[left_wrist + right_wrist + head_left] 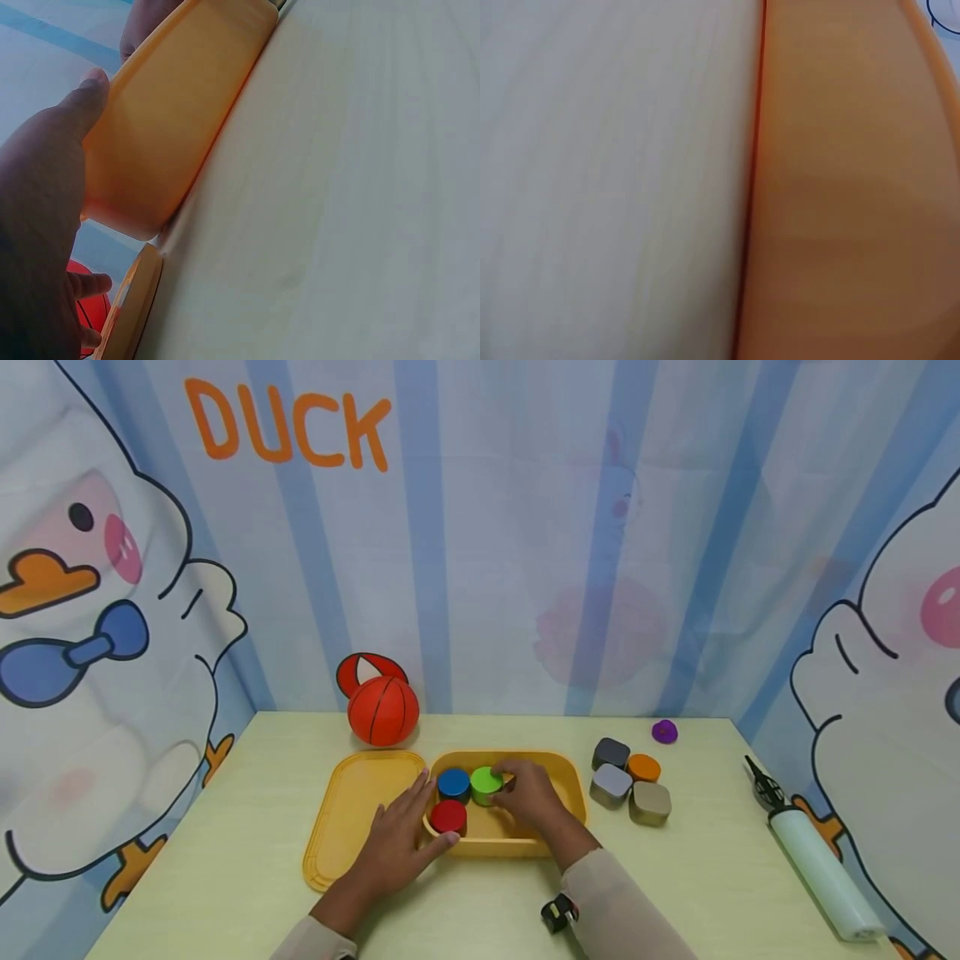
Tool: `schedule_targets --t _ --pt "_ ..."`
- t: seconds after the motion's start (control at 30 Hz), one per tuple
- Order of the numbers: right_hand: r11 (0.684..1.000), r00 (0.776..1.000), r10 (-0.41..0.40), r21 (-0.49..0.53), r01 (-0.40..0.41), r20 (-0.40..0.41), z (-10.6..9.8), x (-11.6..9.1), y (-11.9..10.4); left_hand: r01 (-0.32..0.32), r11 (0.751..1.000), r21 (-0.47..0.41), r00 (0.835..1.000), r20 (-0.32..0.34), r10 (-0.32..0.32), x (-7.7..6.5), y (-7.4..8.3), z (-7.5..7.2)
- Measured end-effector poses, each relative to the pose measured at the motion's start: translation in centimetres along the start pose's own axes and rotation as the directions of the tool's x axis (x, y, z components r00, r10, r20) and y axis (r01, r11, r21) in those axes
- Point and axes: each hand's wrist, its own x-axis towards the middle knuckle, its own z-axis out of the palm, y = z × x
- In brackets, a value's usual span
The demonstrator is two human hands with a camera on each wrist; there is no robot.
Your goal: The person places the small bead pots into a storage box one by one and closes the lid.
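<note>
Below the frame's centre, the right hand (534, 795) is pinching a round green block (483, 787) inside a smooth, round-cornered yellow tray (564, 777); the left hand (399, 845), fingers straight and apart, is touching its left end, near a blue cylinder (453, 783) and red cylinder (448, 817).

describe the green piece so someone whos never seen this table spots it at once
On the pale table, find the deep yellow container. Inside it, the right hand grips a round green piece. The blue piece and red piece near it are also round, so its bright green colour sets it apart.
</note>
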Motion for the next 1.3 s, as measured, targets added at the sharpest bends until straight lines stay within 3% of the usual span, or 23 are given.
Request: schedule_targets --t 0.73,0.97,1.3 --pt "1.000 1.000 0.004 0.006 -0.004 0.002 -0.39 -0.19 -0.25 -0.001 1.000 -0.010 1.000 0.002 0.001 0.03 -0.22 0.13" --pt "0.998 0.998 0.054 0.014 -0.054 -0.015 -0.92 -0.19 -0.33 -0.011 1.000 -0.008 1.000 0.001 0.011 0.11 -0.31 0.06" --pt "0.999 0.999 0.035 0.038 -0.034 -0.011 -0.71 -0.21 -0.23 -0.012 1.000 -0.012 1.000 0.000 0.012 0.04 -0.21 0.04"
